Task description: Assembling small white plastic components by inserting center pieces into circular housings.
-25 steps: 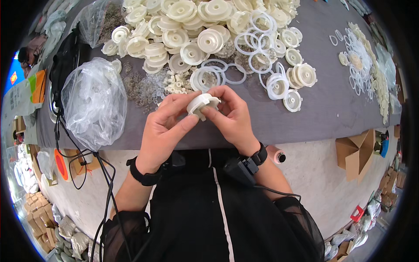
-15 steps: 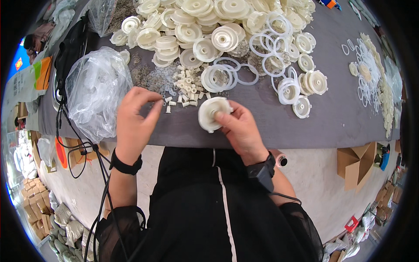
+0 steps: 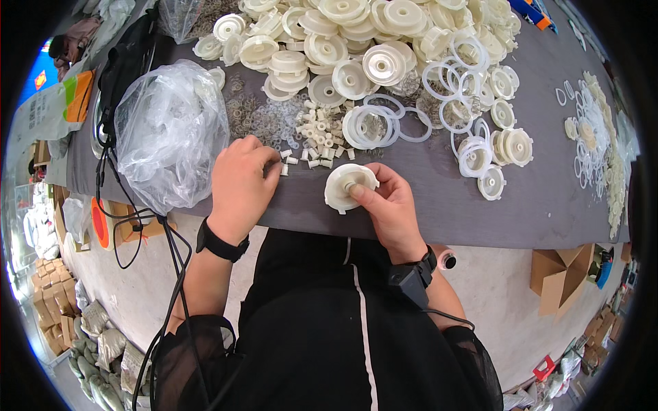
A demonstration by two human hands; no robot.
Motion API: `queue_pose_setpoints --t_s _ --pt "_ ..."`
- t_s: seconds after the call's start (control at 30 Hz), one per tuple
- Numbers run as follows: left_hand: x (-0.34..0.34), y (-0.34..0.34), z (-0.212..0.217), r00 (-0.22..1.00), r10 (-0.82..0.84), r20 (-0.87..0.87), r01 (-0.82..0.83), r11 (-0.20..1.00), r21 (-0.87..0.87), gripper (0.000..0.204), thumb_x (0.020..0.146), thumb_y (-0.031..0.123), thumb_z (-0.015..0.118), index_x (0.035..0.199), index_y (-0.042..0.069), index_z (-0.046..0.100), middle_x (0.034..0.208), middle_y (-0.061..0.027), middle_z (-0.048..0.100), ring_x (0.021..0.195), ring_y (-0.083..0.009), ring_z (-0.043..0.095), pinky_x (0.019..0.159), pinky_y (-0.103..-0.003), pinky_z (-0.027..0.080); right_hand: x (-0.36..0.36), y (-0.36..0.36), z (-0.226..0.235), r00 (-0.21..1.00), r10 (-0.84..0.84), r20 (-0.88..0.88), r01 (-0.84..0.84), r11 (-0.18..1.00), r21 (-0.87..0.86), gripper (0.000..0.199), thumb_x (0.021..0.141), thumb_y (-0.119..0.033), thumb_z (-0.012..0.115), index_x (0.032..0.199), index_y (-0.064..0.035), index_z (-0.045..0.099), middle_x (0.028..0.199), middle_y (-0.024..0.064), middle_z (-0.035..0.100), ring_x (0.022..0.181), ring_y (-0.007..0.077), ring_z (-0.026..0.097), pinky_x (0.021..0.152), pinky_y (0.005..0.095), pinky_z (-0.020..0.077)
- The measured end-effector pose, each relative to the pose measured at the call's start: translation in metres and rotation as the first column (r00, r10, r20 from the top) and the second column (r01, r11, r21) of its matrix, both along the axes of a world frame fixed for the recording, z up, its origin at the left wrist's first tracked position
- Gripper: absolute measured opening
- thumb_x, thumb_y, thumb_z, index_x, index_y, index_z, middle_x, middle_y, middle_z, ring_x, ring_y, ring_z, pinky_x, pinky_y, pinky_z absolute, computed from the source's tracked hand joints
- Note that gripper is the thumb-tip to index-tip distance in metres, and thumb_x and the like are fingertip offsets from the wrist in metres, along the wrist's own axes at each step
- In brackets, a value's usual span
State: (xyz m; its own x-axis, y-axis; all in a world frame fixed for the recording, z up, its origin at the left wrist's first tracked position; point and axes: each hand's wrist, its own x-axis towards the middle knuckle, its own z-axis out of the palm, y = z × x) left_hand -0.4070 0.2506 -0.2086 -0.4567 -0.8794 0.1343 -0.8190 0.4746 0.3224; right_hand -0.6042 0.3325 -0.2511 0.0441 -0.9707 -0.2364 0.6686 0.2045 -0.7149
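In my right hand [image 3: 396, 209] is a round cream plastic cap [image 3: 343, 179] with small lugs on its rim, its hollow side up. The thumb presses at a small post or spring in its middle. My left hand [image 3: 241, 183] is to the left, above the table, fingers curled and fingertips together beside the small white plastic sleeves [image 3: 322, 130]. Whatever those fingertips hold, if anything, is hidden. Small clear rings [image 3: 277, 116] and thin metal springs [image 3: 240, 113] lie just beyond the left hand.
A large pile of cream caps [image 3: 349, 75] covers the far side of the grey table [image 3: 439, 212]. Translucent rings [image 3: 415, 125] lie before it, with more at the far right. A clear plastic bag [image 3: 168, 137] and black cables [image 3: 103, 164] are on the left.
My left hand has turned and its fingers have curled inward beside the sleeves. My right hand still holds the cap, now tilted a little differently. The whole view has shifted slightly.
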Motion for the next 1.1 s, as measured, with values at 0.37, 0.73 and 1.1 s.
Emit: queue_pose_setpoints --t_s 0.37,0.73,1.1 --pt "-0.014 0.013 0.026 0.856 0.233 -0.462 -0.052 0.927 0.371 0.004 0.074 -0.001 0.061 0.076 0.002 0.058 0.073 0.0019 0.052 0.059 -0.0062 0.046 0.053 -0.022 0.036 -0.01 -0.004 0.011 0.625 -0.366 -0.69 -0.236 0.754 -0.613 0.024 0.068 0.001 0.068 0.089 -0.0026 0.059 0.087 0.0082 0.061 0.082 0.0231 0.061 0.076 0.0324 0.0486" --pt "-0.016 0.011 0.041 0.793 0.118 -0.597 0.438 0.57 0.695 0.007 0.077 0.005 0.062 0.082 0.001 0.065 0.073 0.0024 0.057 0.065 -0.0031 0.049 0.059 -0.019 0.04 -0.01 -0.001 0.023 0.592 -0.45 -0.669 -0.322 0.629 -0.708 0.033 0.057 0.005 0.067 0.088 -0.0052 0.061 0.088 0.0074 0.059 0.079 0.0247 0.059 0.071 0.0353 0.0492" --pt "-0.016 0.023 0.046 0.721 0.124 -0.682 0.484 0.615 0.623 0.015 0.079 0.004 0.062 0.093 0.0 0.067 0.086 -0.0043 0.06 0.074 -0.0084 0.054 0.066 -0.022 0.044 -0.011 0.004 0.023 0.593 -0.447 -0.67 -0.206 0.72 -0.663 0.03 0.059 0.004 0.068 0.087 -0.0053 0.061 0.086 0.007 0.062 0.08 0.0242 0.06 0.068 0.0317 0.0489"
